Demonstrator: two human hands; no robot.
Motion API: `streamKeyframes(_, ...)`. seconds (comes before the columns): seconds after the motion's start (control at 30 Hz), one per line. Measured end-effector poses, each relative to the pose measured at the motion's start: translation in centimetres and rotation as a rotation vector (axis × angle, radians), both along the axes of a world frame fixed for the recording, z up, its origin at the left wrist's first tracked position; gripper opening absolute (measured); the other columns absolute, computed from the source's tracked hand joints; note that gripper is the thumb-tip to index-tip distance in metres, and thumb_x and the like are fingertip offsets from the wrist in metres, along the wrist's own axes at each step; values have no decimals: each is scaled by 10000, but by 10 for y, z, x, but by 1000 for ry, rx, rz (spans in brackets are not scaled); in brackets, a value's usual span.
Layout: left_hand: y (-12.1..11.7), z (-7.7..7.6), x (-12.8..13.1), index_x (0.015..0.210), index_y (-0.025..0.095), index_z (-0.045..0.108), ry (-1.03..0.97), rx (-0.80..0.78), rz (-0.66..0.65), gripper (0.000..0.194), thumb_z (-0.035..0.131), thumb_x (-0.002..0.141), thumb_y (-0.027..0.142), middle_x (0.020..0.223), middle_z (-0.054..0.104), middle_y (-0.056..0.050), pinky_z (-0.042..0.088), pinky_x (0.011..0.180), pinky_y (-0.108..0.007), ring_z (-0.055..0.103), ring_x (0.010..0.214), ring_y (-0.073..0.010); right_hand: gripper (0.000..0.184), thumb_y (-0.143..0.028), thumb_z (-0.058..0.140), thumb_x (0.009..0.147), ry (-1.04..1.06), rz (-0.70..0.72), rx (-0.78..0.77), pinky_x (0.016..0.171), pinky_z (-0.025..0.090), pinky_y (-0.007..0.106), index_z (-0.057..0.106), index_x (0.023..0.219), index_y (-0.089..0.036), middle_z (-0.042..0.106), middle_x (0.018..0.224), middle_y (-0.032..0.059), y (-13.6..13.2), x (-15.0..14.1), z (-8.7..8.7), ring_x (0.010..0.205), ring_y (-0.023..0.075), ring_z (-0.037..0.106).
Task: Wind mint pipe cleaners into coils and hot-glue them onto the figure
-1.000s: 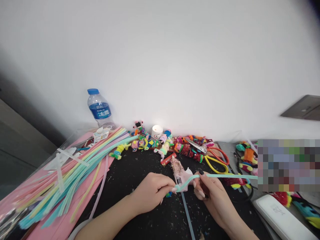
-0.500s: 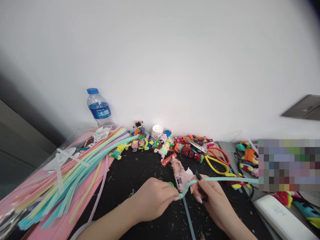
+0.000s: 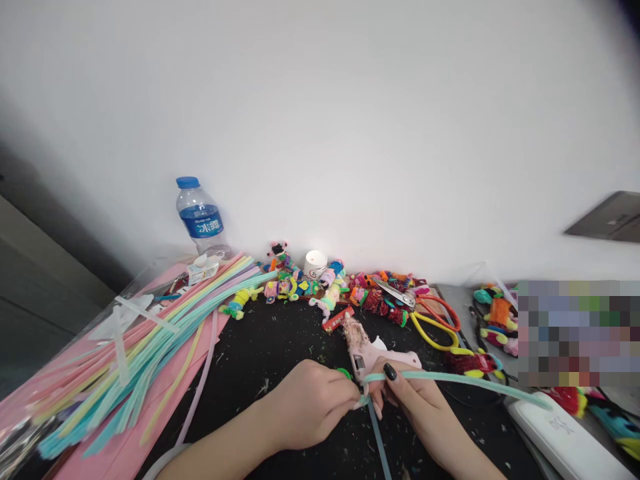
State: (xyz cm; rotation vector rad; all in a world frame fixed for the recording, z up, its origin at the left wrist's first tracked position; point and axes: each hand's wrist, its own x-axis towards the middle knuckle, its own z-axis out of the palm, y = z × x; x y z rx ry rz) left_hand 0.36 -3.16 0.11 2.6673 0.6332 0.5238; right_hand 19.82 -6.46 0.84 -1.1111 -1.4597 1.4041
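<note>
A pale turquoise pipe cleaner (image 3: 465, 377) runs between my two hands. My left hand (image 3: 313, 403) pinches its near end, fingers closed, where the fuzzy stem curls over on itself. With thumb and forefinger, my right hand (image 3: 413, 397) grips the same stem just to the right, and its long free part sticks out rightward over a white box. Just beyond my hands lies a pale pink glue gun (image 3: 367, 353), its nozzle crusted with residue. A small green piece (image 3: 343, 372) shows behind my left fingers; I cannot tell whether they hold it.
Bundled pastel pipe cleaners (image 3: 165, 340) lie on pink sheets at left, near a water bottle (image 3: 203, 217). Finished fuzzy figures (image 3: 287, 287), a white jar (image 3: 315, 265) and scissors (image 3: 435, 320) line the wall. At right are the white box (image 3: 557, 430) and a blurred-out patch.
My right hand has shifted slightly left, closer to my left hand. The pipe cleaner now bends back more tightly at its held end, and its free end hangs lower on the right.
</note>
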Motion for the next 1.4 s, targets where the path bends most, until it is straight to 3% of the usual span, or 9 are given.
streamKeyframes(0.13,0,0,0,819,184,565,-18,-34,0,191,385,884,189,735,655,-19,363,578,-236,593,638,-143,418,-407,393,915,-13,16,22,673,344,288,589,622,-182,540,638,18,-2,0,1,666,182,490)
streamKeyframes(0.53,-1,-2,2,691,179,523,-53,-37,13,215,407,872,173,645,629,-7,343,532,-235,559,569,-122,409,-445,363,919,-90,71,29,589,293,252,522,651,-179,428,638,-12,-4,-1,-2,612,146,383)
streamKeyframes(1.03,0,-5,2,716,165,570,-93,-88,25,186,448,856,170,662,652,-12,371,557,-218,589,583,-125,398,-415,367,926,-51,137,20,585,285,254,490,634,-173,437,643,-10,-5,-5,1,611,138,385)
streamKeyframes(1.13,-1,-5,1,764,160,615,-148,-151,30,194,446,859,167,702,683,-26,399,588,-211,613,614,-132,391,-423,391,917,14,112,-12,581,279,252,539,662,-166,452,632,-11,-4,-5,-1,600,135,379)
streamKeyframes(1.27,0,-4,3,814,156,676,-317,-318,131,182,499,844,189,746,716,-39,436,628,-195,638,648,-134,403,-446,428,896,181,-67,-88,571,274,246,571,652,-160,452,631,-9,-2,-3,-2,597,129,351)
streamKeyframes(1.4,2,-3,6,749,135,682,-435,-604,300,121,603,773,224,636,699,-28,399,435,-175,560,393,-88,373,-444,491,864,325,-157,-165,520,251,234,571,639,-157,447,621,-9,0,-4,2,571,122,314)
